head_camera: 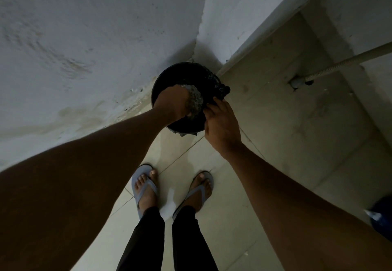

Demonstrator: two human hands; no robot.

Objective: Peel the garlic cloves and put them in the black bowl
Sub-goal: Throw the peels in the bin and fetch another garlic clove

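Black trouser legs (148, 239) and grey-blue flip-flops (144, 188) sit nearest me, planted on pale floor tiles (233, 217); a wet patch (169, 202) glints on the tiles between the two feet; a dark blue object (381, 217) shows at the right edge, too cut off for me to name. Further out, both bare arms reach forward to the black bowl (167, 79), which is held up in the air near the wall corner (199, 37); the right hand (220, 122) curls its fingers over the bowl's right rim and grips it; the left hand (171, 105) is down inside the bowl, closed round a grey scrubbing pad (196, 100). Beyond, a pale hose (339, 62) runs to a fitting low on the right wall; I see no garlic cloves.
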